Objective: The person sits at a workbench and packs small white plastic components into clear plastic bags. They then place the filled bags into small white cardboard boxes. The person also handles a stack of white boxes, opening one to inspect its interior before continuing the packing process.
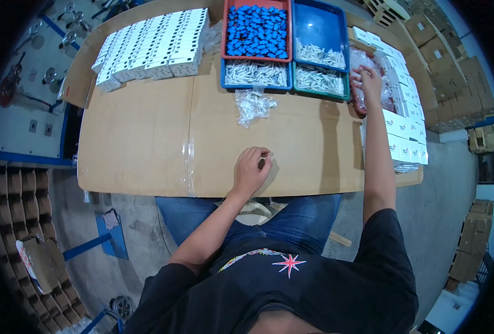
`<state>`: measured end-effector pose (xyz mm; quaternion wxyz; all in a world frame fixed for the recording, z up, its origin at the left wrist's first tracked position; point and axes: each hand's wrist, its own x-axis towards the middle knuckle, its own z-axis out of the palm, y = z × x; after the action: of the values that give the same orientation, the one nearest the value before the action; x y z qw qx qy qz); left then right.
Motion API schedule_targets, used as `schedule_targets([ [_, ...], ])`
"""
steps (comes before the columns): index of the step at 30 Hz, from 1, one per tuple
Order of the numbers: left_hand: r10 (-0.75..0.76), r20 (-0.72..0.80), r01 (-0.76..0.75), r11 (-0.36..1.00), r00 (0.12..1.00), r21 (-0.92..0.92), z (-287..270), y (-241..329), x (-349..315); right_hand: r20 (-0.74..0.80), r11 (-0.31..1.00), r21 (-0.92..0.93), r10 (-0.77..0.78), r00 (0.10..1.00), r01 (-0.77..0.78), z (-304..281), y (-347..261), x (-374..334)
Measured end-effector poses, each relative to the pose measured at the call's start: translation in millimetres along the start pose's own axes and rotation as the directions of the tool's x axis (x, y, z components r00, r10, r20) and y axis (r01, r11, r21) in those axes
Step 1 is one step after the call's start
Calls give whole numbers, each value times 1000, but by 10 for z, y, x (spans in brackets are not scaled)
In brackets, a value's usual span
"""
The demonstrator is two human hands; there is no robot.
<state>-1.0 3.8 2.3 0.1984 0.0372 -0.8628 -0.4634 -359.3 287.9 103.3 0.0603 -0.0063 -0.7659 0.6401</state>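
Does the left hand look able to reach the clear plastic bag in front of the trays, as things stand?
Probably yes: only bare cardboard shows between the left hand and the plastic bag, and nothing seems to lie over the bag.

plastic bag (252, 107) before the trays (316, 23); boxes (156, 43) left and right

The cardboard-covered table (141, 139) bears white boxes (152, 47), coloured trays (319, 25) and a clear bag (252, 106).

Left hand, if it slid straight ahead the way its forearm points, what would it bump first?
On that line, the bare left hand would probably meet the green rectangular plastic tray of slim white pieces first, though depth is unclear.
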Motion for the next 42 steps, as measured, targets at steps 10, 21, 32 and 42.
schedule_targets([
  [10, -1, -7, 1, 1000, 1000, 6, -9, -8, -8, 540, 900, -397, 69, 839, 182, 1506, 616, -1668],
  [21, -11, -152, -12, 989, 988, -147, 1, -77, -43, 321, 937, -341, 35, 946, 81, 1556, 379, -2237],
  [32, 33, -60, -37, 997, 998, -66, -34, -101, -76, 380, 920, -376, 44, 924, 111, 1304, 16, -3122],
  [42, -25, -212, -21, 978, 977, -210, 11, -126, -58, 340, 947, -308, 22, 940, 89, 1474, 92, -3263],
])
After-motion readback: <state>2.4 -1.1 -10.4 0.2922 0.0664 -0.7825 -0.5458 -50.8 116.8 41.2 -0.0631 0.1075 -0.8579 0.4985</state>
